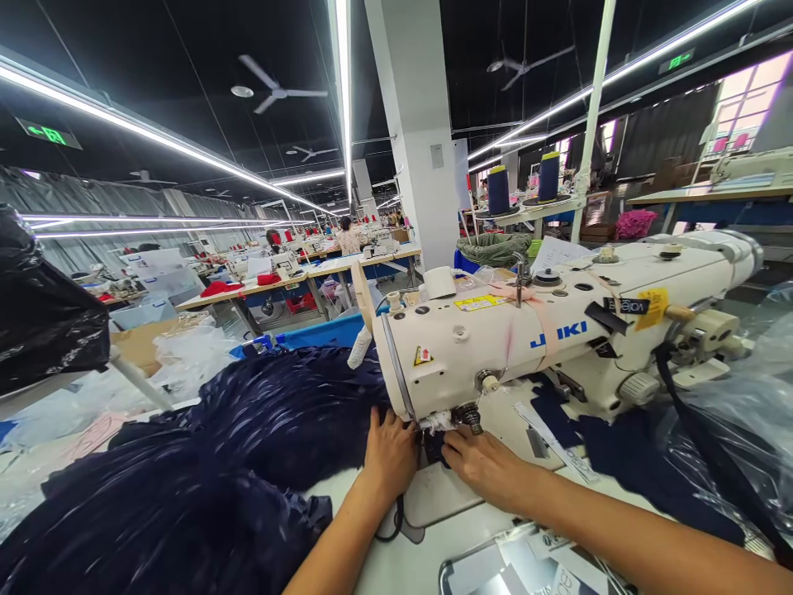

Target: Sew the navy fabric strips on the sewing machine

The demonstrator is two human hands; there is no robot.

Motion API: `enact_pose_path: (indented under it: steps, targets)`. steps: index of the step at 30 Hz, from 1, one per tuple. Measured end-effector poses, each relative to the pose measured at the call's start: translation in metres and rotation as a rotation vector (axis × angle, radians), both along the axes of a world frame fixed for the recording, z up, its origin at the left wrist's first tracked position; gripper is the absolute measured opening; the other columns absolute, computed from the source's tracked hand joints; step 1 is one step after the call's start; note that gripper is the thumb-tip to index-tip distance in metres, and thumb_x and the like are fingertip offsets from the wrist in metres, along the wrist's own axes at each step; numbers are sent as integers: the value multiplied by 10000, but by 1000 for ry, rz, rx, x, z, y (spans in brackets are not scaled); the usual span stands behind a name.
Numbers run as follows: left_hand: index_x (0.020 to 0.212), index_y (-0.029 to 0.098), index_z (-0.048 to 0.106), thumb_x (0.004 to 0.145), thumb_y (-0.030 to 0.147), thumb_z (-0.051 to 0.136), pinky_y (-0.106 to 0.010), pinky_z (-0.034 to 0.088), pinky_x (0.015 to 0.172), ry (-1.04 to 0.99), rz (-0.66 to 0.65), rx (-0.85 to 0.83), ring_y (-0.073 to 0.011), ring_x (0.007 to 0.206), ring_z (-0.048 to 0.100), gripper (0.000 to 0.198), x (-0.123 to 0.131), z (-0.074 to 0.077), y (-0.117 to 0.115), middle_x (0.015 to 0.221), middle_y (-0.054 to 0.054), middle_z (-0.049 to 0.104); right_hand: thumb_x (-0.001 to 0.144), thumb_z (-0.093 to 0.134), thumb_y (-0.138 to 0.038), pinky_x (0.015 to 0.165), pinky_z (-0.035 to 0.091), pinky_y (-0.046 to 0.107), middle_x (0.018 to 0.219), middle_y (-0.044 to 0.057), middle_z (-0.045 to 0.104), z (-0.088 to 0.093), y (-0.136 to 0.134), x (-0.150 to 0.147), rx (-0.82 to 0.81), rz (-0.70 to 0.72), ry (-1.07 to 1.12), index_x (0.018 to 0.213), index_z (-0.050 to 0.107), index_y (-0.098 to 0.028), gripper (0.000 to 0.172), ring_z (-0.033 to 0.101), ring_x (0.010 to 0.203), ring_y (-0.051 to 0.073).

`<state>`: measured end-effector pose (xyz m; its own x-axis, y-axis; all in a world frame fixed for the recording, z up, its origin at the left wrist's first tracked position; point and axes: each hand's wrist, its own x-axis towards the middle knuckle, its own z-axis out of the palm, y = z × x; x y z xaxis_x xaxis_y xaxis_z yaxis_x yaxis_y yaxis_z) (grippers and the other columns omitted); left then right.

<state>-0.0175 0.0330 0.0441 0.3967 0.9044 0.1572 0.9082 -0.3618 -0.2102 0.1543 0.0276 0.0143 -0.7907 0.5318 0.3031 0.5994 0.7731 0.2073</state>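
Observation:
A white sewing machine (458, 355) with blue lettering stands in front of me, its needle end low between my hands. A small piece of dark navy fabric (435, 446) lies under the needle area. From the right, my right hand (480, 463) holds that piece's edge, its fingers bent and pressed together. On the other side, my left hand (390, 450) lies flat with fingers apart, close against the machine head and a big heap of navy fabric pieces (266, 413). The machine head covers the left fingertips in part.
More navy fabric (644, 463) and clear plastic bags (731, 430) lie on the right. A tray (526, 562) holding labels sits near the front edge. A black plastic bag (49, 306) hangs at the left. Behind stand thread cones (499, 190), a pillar (421, 140) and rows of sewing tables.

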Motion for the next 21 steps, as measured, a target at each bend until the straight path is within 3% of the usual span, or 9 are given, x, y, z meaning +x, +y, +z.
enact_pose_path:
  steps: [5, 8, 10, 12, 14, 16, 18, 21]
  targets:
    - [979, 150, 615, 793, 150, 454, -497, 281, 933, 31, 51, 13, -279, 1013, 528, 246, 6, 6, -10, 1012, -128, 629, 762, 439, -9, 714, 433, 317, 851, 110, 616, 8, 16, 19, -33, -26, 13, 860, 625, -111, 234, 549, 803, 215]
    - [929, 141, 628, 807, 194, 456, -482, 335, 891, 41, 49, -7, -257, 863, 597, 218, 10, 19, -30, 859, -110, 667, 816, 421, -89, 736, 430, 330, 827, 106, 614, 9, 20, 28, -45, 12, 62, 876, 627, -122, 217, 546, 809, 216]
    - [875, 150, 631, 808, 197, 450, -419, 418, 775, 21, -35, 16, -225, 703, 614, 199, 2, 31, -50, 728, -71, 666, 830, 448, -171, 721, 437, 335, 806, 113, 608, 8, 19, 30, -43, 14, 95, 883, 627, -113, 195, 548, 786, 220]
    - [807, 158, 623, 797, 165, 439, -341, 439, 619, -31, -136, 166, -197, 596, 590, 185, -19, 43, -72, 655, -42, 639, 833, 465, -242, 705, 445, 336, 779, 114, 599, 6, 17, 30, -28, 15, 122, 870, 626, -109, 212, 550, 768, 224]
    - [899, 149, 601, 835, 168, 420, -313, 432, 638, -131, -197, 453, -177, 657, 586, 193, -52, 51, -92, 777, -58, 643, 846, 447, -267, 683, 451, 333, 745, 108, 591, 1, 15, 29, 14, 20, 150, 845, 625, -115, 234, 552, 747, 221]
    - [923, 139, 585, 842, 166, 457, -308, 427, 695, -206, -149, 734, -171, 702, 576, 154, -88, 54, -111, 820, -66, 627, 866, 408, -263, 655, 455, 341, 695, 103, 579, -6, 14, 27, 88, 13, 187, 808, 622, -117, 265, 550, 716, 223]
    - [976, 125, 567, 844, 145, 463, -298, 427, 719, -159, -112, 795, -173, 744, 571, 170, -116, 50, -128, 847, -77, 619, 887, 357, -228, 643, 453, 360, 687, 112, 580, -14, 14, 25, 179, 40, 233, 778, 615, -114, 302, 548, 695, 224]
    - [1111, 138, 517, 855, 93, 388, -310, 409, 769, 54, -113, 674, -200, 887, 558, 290, -134, 36, -149, 1028, -122, 597, 886, 290, -88, 675, 448, 361, 795, 129, 609, -19, 14, 22, 271, 238, 256, 789, 606, -118, 332, 558, 742, 207]
